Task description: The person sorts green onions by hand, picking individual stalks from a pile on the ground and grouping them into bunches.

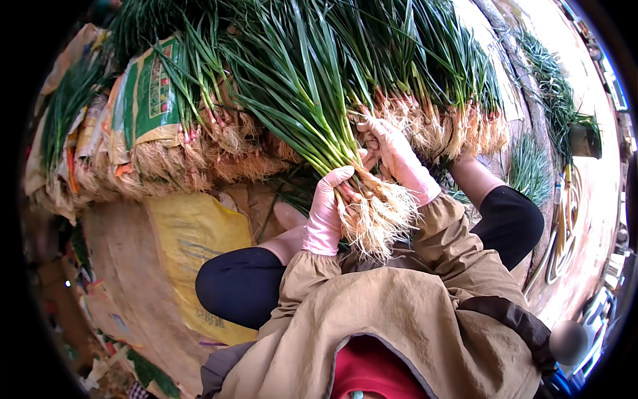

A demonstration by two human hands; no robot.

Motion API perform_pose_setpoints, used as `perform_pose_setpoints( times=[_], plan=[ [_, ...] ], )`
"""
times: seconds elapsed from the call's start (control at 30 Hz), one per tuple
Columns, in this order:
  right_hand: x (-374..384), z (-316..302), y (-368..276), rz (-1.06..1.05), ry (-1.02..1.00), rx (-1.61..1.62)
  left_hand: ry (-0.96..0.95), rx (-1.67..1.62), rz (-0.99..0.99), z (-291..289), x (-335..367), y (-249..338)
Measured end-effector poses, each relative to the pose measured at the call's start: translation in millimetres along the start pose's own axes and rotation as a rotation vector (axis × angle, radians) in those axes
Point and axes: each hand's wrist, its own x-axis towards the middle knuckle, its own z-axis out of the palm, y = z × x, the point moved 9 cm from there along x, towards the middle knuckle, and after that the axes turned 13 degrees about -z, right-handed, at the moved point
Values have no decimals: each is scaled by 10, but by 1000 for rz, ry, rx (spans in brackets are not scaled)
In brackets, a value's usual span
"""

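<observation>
A bunch of spring onions [339, 149] is in my left hand [324, 203], which wears a pink glove and wraps round the pale stems just above the roots. The long green leaves fan up and away to the left, while the stringy cream roots hang toward my lap. My right hand [393, 154], in a matching glove, is closed against the right side of the same bunch with its fingers curled. Whatever lies between those fingertips is too small to make out. Just beyond it lie more spring onions [458, 123] in a row, roots toward me.
More rooted bunches [193, 143] are heaped at the left beside a green-and-white sack [143, 96]. A yellow sack [193, 246] lies flat by my left knee. To the right are loose leaves [531, 166], a coiled hose [567, 226] and a dark container [585, 141].
</observation>
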Motion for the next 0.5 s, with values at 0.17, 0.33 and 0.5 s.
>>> perform_pose_setpoints(
  times=[0.17, 0.33, 0.5],
  plan=[
    [-190, 338, -106, -9, -244, -263, 182, 85, -27, -462, 18, -18],
    [-153, 505, -214, 77, -447, 18, 13, 3, -18, -132, -3, 5],
    [53, 343, -119, -432, -46, -236, -200, -105, -75, -78, 98, -42]
  ],
)
